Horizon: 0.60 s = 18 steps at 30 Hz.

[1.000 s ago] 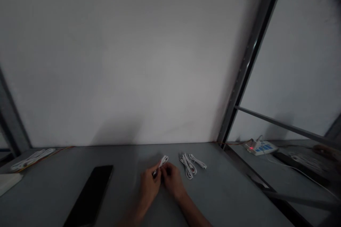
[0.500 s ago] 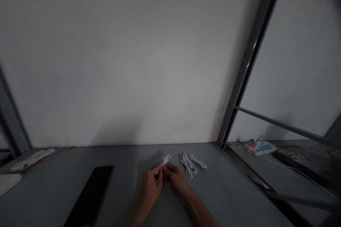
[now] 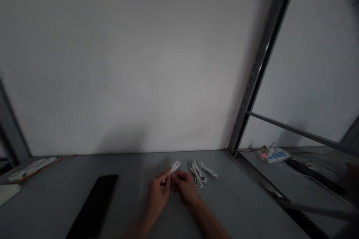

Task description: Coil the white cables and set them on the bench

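A folded bundle of white cable sticks up from between my hands, just above the grey table. My left hand is closed around the bundle's lower part. My right hand touches it from the right, fingers pinched together near its middle; what those fingertips hold is too small to make out. Just right of my hands, folded white cables lie on the table, with another white cable bundle beside them.
A black flat object lies left of my hands. Coiled white cable and a pale object are at the far left. A metal post stands at right, beyond it a power strip with a red light.
My fingers have shifted very slightly around the bundle, which shows a little higher. The view has moved a touch; the other cables lie as before.
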Available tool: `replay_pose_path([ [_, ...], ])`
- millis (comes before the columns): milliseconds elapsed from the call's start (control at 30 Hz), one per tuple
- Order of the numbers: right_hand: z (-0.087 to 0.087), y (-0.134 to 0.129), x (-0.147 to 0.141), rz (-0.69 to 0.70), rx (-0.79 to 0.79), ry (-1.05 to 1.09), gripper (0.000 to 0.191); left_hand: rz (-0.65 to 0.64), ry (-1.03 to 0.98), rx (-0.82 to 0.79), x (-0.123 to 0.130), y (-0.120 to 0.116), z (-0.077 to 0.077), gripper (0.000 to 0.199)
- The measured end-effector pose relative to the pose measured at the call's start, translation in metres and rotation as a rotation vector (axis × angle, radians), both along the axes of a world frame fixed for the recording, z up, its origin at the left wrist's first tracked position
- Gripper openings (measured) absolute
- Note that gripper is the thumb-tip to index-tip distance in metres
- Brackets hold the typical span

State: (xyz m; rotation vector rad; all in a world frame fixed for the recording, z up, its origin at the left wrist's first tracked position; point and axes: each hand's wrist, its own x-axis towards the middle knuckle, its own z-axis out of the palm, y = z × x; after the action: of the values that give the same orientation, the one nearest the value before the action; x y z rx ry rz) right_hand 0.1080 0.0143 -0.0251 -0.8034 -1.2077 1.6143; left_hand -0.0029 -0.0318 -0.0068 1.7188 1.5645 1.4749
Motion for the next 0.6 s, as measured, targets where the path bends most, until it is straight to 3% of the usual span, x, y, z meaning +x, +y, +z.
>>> replay_pose_path([
  [233, 0.0037, -0.0019, -0.0018, -0.049, 0.040, -0.026, 0.049, 0.003, -0.042, 0.008, -0.0010, -0.0001, -0.0039, 0.034],
  [600, 0.0076, -0.0041, -0.0001, -0.073, -0.186, 0.140, 0.037, 0.021, 0.001, -0.010, 0.0005, -0.0006, -0.0032, 0.036],
])
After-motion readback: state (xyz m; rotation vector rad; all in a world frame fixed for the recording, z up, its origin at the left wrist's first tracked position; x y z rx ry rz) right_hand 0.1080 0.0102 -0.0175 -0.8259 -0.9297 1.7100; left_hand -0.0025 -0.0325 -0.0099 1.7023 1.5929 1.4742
